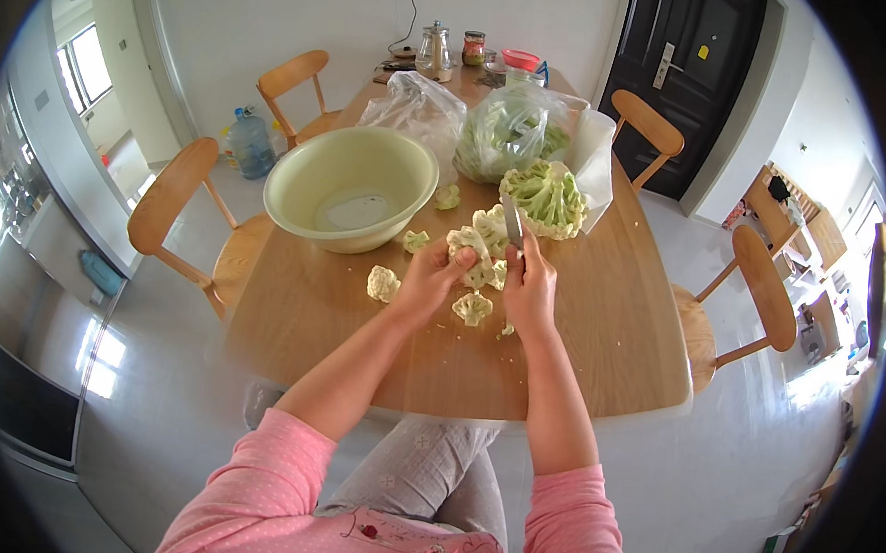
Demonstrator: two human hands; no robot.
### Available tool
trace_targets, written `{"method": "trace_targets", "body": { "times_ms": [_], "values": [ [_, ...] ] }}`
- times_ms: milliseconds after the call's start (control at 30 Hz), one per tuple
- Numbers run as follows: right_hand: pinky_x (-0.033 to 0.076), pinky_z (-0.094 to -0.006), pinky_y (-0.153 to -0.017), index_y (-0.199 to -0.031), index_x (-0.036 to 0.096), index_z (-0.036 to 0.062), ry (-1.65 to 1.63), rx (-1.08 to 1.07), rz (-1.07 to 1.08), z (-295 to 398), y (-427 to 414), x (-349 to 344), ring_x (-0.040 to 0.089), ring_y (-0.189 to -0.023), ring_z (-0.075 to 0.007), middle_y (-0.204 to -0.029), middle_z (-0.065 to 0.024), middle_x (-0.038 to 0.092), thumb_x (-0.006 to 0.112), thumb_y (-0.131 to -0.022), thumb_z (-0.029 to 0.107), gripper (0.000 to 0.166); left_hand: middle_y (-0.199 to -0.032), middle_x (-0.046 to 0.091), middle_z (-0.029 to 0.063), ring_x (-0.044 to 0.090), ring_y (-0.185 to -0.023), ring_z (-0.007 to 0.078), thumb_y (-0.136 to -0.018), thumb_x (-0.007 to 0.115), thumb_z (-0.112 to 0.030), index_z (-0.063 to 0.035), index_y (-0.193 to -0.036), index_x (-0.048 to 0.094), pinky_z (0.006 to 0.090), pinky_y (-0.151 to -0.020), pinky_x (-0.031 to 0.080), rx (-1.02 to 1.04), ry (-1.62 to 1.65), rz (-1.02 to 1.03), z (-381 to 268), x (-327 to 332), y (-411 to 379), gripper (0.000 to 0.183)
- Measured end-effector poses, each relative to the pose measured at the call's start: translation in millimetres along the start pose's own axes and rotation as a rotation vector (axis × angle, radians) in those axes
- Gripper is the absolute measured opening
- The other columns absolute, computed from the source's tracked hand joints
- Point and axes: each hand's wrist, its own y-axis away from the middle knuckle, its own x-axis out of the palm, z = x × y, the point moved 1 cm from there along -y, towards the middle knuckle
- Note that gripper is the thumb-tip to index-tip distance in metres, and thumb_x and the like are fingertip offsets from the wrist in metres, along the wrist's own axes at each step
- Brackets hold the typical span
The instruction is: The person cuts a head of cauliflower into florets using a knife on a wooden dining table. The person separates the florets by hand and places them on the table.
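My left hand [437, 270] grips a cauliflower floret [469, 245] over the wooden table [605, 345]. Close beside it, my right hand [531, 281] is closed around a small knife [513, 221], its blade pointing up and away from me. More cauliflower pieces lie around and beneath the hands: a floret [473, 309] just in front, a rounder one [383, 284] to the left, and a small greenish one [415, 241] near the basin. Behind the knife rests a large cauliflower head [545, 199], stalk side up. How firmly the blade touches any piece cannot be told.
A pale green plastic basin [350, 189] stands at the left. Behind are a clear plastic bag [512, 134] holding green vegetables and a crumpled bag [414, 106]. A glass pot [434, 51], a jar [473, 49] and a red bowl [520, 60] occupy the far end. Wooden chairs [173, 195] flank the table.
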Motion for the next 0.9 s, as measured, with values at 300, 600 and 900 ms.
{"method": "trace_targets", "body": {
  "times_ms": [300, 600, 900],
  "values": [
    [0.05, -0.0399, -0.069, -0.127, 0.053, 0.0022, -0.048, 0.133, -0.017, -2.3, -2.2, 1.1, 0.064, -0.077, -0.0376, -0.09, -0.0232, 0.066, 0.05, -0.097, 0.012, 0.032, -0.088, 0.061, -0.0009, 0.053, -0.077, 0.0058, -0.098, 0.059, -0.03, -0.0015, -0.107, 0.062, 0.0243, -0.064, 0.045, 0.043, -0.105, -0.086, 1.6, -7.2, -10.1, 0.03],
    [0.05, -0.0463, -0.076, -0.127, 0.053, 0.0128, 0.148, 0.166, 0.082, -14.7, 1.1, 5.3, 0.063, -0.091, -0.0383, -0.1, -0.018, 0.065, 0.051, -0.097, 0.017, 0.031, -0.093, 0.064, 0.0089, 0.058, -0.077, 0.0204, -0.083, 0.074, -0.029, -0.0024, -0.113, 0.061, 0.0344, -0.074, 0.046, 0.297, -0.822, -0.282, -21.1, -8.5, -3.7, 0.041],
    [0.049, -0.0488, -0.077, -0.127, 0.052, 0.0135, 0.114, 0.076, 0.151, -8.0, 2.8, 9.3, 0.062, -0.093, -0.0416, -0.103, -0.019, 0.067, 0.05, -0.096, 0.015, 0.031, -0.12, 0.056, 0.0073, 0.047, -0.117, 0.0285, -0.075, 0.078, -0.024, -0.0084, -0.123, 0.056, 0.0429, -0.099, 0.036, 0.263, -1.376, -0.118, -12.3, -12.2, 2.2, 0.055]
  ]
}}
